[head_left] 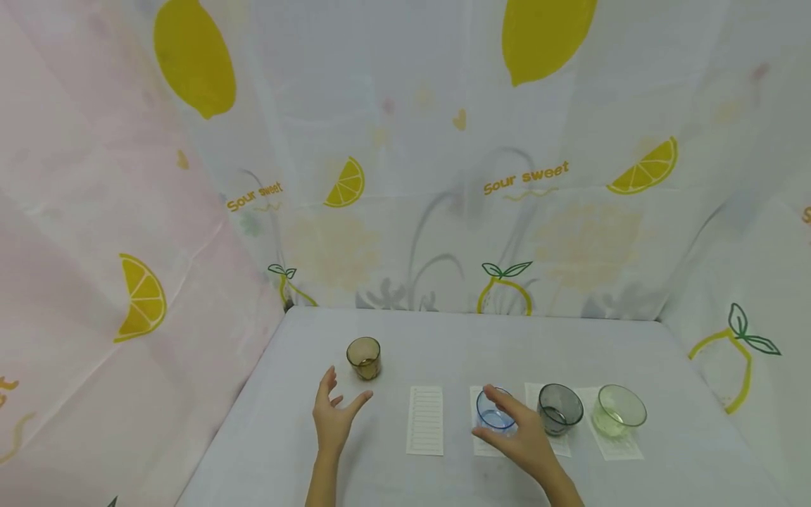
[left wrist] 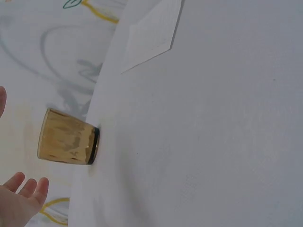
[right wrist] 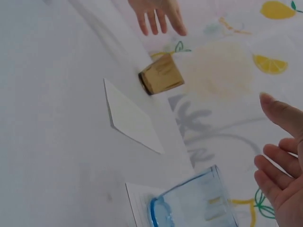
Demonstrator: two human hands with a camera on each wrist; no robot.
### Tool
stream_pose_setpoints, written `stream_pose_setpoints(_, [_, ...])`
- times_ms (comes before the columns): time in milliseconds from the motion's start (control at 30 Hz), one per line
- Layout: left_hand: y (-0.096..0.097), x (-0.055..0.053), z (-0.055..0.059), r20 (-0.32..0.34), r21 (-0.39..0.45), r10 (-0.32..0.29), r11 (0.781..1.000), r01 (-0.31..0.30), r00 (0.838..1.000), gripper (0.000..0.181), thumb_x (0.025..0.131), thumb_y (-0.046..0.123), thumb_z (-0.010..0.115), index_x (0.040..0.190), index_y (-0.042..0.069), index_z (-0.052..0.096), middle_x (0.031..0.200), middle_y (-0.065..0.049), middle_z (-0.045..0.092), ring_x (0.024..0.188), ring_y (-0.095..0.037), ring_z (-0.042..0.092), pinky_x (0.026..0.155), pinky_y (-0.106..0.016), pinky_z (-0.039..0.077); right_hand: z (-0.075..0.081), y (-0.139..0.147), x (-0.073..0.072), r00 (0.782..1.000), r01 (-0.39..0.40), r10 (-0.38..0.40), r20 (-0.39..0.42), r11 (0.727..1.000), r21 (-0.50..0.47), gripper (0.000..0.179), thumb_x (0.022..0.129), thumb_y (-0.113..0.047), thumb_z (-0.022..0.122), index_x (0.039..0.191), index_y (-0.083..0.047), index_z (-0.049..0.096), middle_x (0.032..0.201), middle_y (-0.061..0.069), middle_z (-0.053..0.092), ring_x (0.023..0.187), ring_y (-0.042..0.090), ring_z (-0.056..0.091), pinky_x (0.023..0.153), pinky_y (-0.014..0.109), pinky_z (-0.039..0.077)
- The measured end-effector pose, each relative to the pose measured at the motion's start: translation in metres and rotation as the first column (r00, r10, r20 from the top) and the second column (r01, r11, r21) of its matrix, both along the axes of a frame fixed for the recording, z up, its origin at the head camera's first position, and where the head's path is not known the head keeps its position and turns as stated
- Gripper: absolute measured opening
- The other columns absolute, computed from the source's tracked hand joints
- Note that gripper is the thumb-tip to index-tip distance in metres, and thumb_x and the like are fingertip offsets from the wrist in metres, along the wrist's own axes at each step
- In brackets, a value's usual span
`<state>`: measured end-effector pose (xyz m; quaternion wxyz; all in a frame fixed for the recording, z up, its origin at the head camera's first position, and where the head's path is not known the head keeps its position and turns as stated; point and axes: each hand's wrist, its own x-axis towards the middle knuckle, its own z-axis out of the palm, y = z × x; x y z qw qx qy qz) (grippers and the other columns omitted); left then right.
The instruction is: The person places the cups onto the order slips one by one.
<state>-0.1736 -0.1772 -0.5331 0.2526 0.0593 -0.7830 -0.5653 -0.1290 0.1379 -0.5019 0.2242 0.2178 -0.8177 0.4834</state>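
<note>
An amber glass cup (head_left: 364,358) stands upright on the white table, at the back left. Just in front of it my left hand (head_left: 334,415) is raised, thumb and fingers spread apart and holding nothing. In the left wrist view a gap shows between the amber cup (left wrist: 68,137) and the fingers (left wrist: 28,189). My right hand (head_left: 527,438) hovers at a blue glass cup (head_left: 494,417), partly covering it in the head view. The right wrist view shows the fingers (right wrist: 272,172) apart from the blue cup (right wrist: 194,201), which stands on a printed paper card.
A lined paper card (head_left: 425,420) lies between the hands with no cup on it. Right of the blue cup, a grey glass cup (head_left: 560,410) and a pale green glass cup (head_left: 619,412) stand on paper cards. Lemon-print cloth walls (head_left: 405,232) surround the table.
</note>
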Motion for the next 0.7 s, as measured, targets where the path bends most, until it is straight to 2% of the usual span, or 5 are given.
stream_pose_setpoints(67, [0.001, 0.000, 0.010, 0.028, 0.016, -0.016, 1.000, 0.015, 0.999, 0.084, 0.068, 0.007, 0.084, 0.137, -0.006, 0.038, 0.139, -0.027, 0.041, 0.124, -0.044, 0.040, 0.091, -0.056, 0.045, -0.001, -0.005, 0.000, 1.000, -0.010, 0.010, 0.026, 1.000, 0.002, 0.060, 0.065, -0.012, 0.085, 0.117, 0.005, 0.062, 0.115, 0.017, 0.065, 0.099, 0.026, 0.065, 0.084, 0.021, 0.052])
stream_pose_setpoints(233, [-0.001, -0.011, 0.009, 0.069, 0.050, -0.046, 0.998, 0.042, 0.997, 0.089, 0.069, 0.010, 0.083, 0.141, -0.005, 0.032, 0.141, -0.028, 0.037, 0.128, -0.043, 0.036, 0.095, -0.057, 0.042, -0.005, -0.015, -0.003, 0.996, -0.067, 0.068, 0.054, 0.997, -0.026, 0.059, 0.067, -0.011, 0.084, 0.117, 0.008, 0.060, 0.115, 0.021, 0.064, 0.103, 0.025, 0.064, 0.086, 0.024, 0.053])
stream_pose_setpoints(300, [-0.004, -0.021, -0.001, 0.068, 0.051, -0.049, 0.998, 0.045, 0.996, 0.093, 0.069, 0.014, 0.085, 0.142, -0.003, 0.031, 0.142, -0.028, 0.036, 0.130, -0.042, 0.035, 0.096, -0.056, 0.041, -0.006, -0.019, -0.004, 0.994, -0.098, 0.100, 0.048, 0.994, -0.045, 0.059, 0.067, -0.009, 0.084, 0.116, 0.010, 0.059, 0.115, 0.023, 0.063, 0.105, 0.024, 0.063, 0.087, 0.023, 0.052])
stream_pose_setpoints(467, [-0.004, -0.034, -0.003, 0.078, 0.058, -0.062, 0.997, 0.058, 0.995, 0.096, 0.068, 0.016, 0.085, 0.143, -0.003, 0.028, 0.142, -0.030, 0.034, 0.131, -0.043, 0.032, 0.097, -0.059, 0.039, -0.010, -0.029, -0.007, 0.988, -0.140, 0.143, 0.061, 0.989, -0.049, 0.061, 0.067, -0.009, 0.084, 0.119, 0.008, 0.058, 0.116, 0.022, 0.063, 0.104, 0.030, 0.062, 0.085, 0.029, 0.054])
stream_pose_setpoints(700, [-0.001, -0.044, -0.012, 0.122, 0.079, -0.102, 0.993, 0.092, 0.987, 0.097, 0.070, 0.014, 0.084, 0.145, -0.004, 0.024, 0.143, -0.031, 0.031, 0.132, -0.042, 0.030, 0.101, -0.058, 0.036, -0.014, -0.045, -0.010, 0.967, -0.192, 0.201, 0.158, 0.979, -0.071, 0.063, 0.072, -0.018, 0.082, 0.122, 0.010, 0.056, 0.121, 0.024, 0.060, 0.108, 0.038, 0.058, 0.087, 0.039, 0.053])
